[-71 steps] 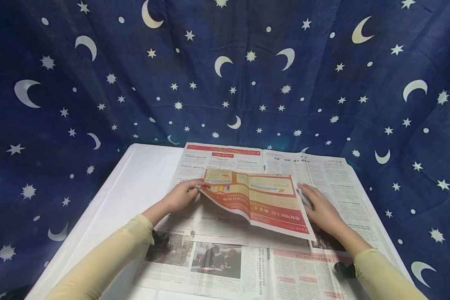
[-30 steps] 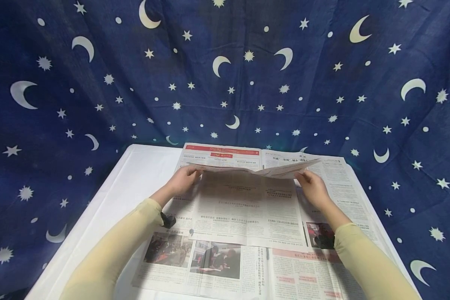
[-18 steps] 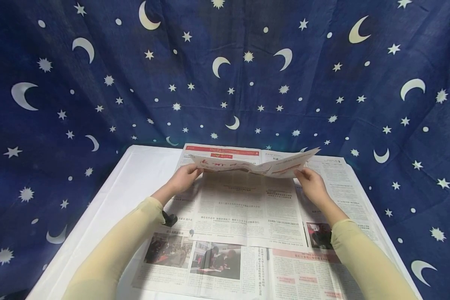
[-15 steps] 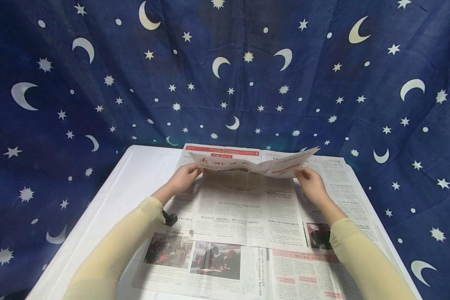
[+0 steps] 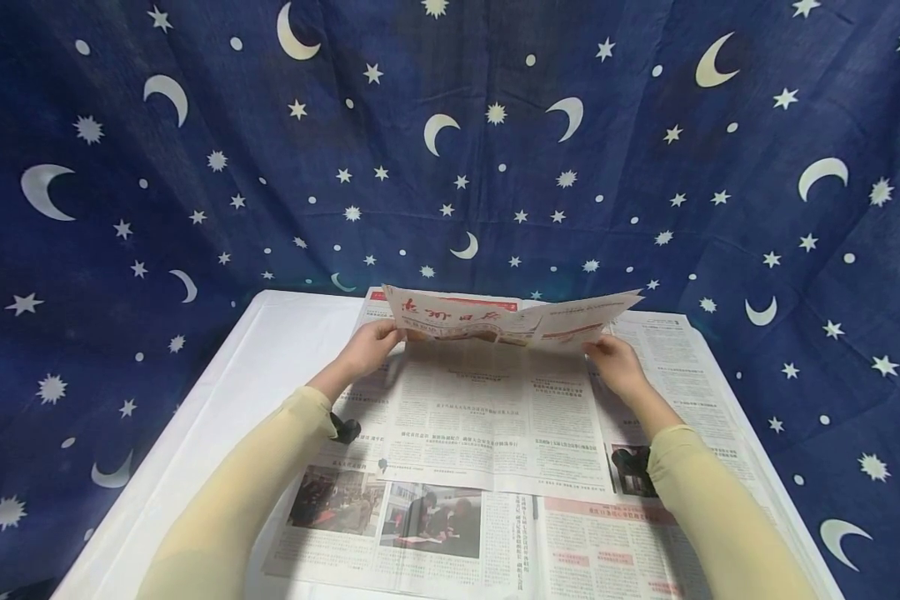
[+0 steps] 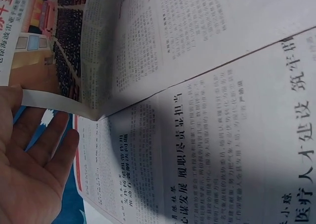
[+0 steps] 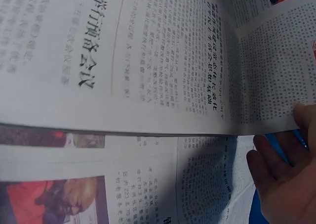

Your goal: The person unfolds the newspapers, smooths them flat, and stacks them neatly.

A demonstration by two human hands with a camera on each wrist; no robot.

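A smaller newspaper (image 5: 495,433) lies on top of larger spread sheets, its far part raised and bent back toward the person. Red title characters show on that raised part. My left hand (image 5: 371,348) pinches its left edge, and the left wrist view has the thumb over the page with the fingers beneath. At the opposite edge my right hand (image 5: 618,367) holds the paper the same way, thumb on the printed side in the right wrist view. A crease (image 6: 96,116) runs where the raised part meets the flat part.
Larger newspaper sheets (image 5: 435,567) with photos and red headings cover much of the white table (image 5: 285,342). Bare white tabletop shows on the left. A dark blue curtain (image 5: 450,167) with moons and stars hangs behind the table.
The red and yellow ad side was facing up earlier. Both hands have moved away from the person and turned that part over; its red-titled side now tilts up more toward the person.
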